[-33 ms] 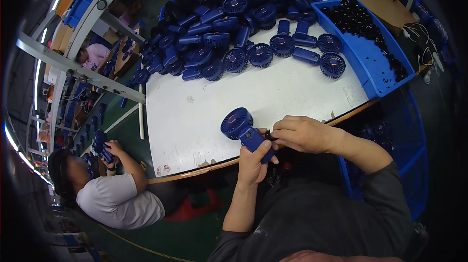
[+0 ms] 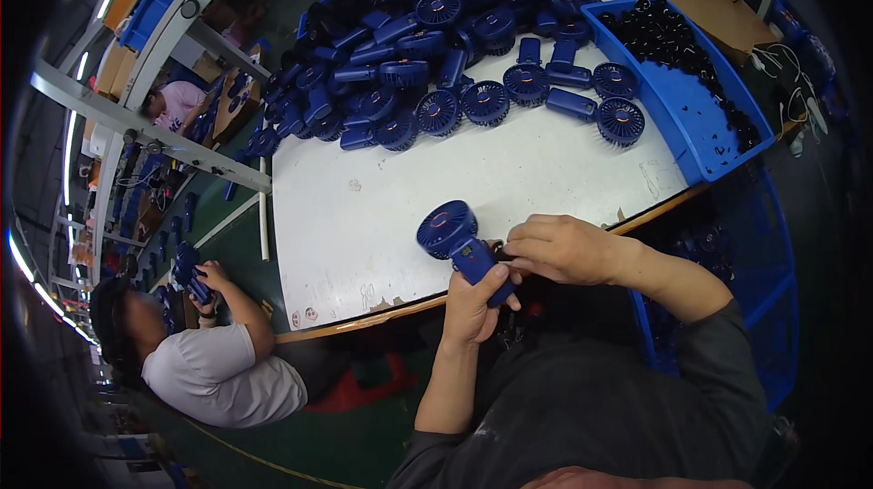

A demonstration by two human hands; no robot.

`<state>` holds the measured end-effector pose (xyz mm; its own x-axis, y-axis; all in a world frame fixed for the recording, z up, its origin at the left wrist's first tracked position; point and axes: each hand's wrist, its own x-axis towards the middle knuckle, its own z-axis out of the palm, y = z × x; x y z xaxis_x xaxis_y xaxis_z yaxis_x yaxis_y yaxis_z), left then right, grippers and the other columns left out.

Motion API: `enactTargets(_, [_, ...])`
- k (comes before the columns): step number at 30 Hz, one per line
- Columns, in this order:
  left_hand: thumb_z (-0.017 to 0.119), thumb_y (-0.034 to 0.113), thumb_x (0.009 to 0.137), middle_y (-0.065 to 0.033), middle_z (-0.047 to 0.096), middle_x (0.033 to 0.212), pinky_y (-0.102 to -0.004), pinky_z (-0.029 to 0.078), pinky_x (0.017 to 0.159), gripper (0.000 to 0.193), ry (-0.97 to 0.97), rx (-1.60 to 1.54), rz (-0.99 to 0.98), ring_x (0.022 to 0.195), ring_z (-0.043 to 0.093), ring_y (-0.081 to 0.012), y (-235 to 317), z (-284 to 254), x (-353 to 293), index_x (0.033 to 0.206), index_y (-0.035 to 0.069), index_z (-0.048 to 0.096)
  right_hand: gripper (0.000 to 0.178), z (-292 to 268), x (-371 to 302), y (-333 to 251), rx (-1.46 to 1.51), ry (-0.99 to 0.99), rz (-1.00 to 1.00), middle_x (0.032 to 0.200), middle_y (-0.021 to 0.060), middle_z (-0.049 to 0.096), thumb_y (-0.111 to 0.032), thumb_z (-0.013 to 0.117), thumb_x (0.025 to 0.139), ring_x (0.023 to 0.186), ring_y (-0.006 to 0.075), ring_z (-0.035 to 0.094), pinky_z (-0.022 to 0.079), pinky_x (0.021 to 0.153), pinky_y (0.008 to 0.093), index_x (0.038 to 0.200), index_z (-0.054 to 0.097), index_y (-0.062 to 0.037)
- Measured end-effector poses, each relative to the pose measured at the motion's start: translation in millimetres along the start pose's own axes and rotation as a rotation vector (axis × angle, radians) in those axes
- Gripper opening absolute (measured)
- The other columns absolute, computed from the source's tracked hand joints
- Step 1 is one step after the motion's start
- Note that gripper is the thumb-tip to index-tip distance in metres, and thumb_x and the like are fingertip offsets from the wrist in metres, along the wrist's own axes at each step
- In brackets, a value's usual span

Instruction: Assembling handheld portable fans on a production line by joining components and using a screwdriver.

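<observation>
Handheld fan [image 2: 462,247] wrapped in your left fingers [image 2: 494,282], right fingers [image 2: 535,250] pinching a small black piece [image 2: 499,250]: brace that handle [image 2: 476,263] steady!

The left forearm [image 2: 448,382] is bare and rises from the lower edge, leaning slightly to the right. The left hand [image 2: 476,302] is closed in a grip, with its thumb [image 2: 492,281] laid on the upper side and the other fingers curled around from below. The right arm is bent at the elbow, and its bare forearm [image 2: 677,282] reaches leftward. The right hand [image 2: 566,250] has its back upward, its fingers [image 2: 529,245] bent and near the left hand; what is between their tips is hidden.
</observation>
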<state>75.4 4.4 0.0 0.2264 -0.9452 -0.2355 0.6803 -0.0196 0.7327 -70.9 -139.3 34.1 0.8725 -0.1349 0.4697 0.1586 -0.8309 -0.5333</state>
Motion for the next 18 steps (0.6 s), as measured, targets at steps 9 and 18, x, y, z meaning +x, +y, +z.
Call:
enactTargets(9, [0.050,0.055,0.097,-0.0149,0.064,0.102,-0.0363,0.060,0.059,0.060,-0.253,-0.102,-0.078,0.090,0.065,-0.0252,-22,-14,-2,0.124,0.001,0.052,0.030,7,21,-3,-0.111,0.053,-0.023,0.111,0.0156,0.060,-0.016,0.069,0.086,0.099,0.0323,0.060,0.052,0.084,0.0400,0.112,0.064,-0.0028])
enactTargets(18, [0.036,0.037,0.104,-0.0118,0.056,0.131,-0.0370,0.042,0.105,0.048,0.150,-0.204,-0.070,0.123,0.053,-0.0244,-24,20,2,0.136,0.003,0.046,0.056,34,-8,-41,-0.218,0.110,0.298,0.120,0.0169,0.052,-0.026,0.074,0.078,0.114,0.0349,0.050,0.042,0.095,0.0459,0.128,0.055,-0.0074])
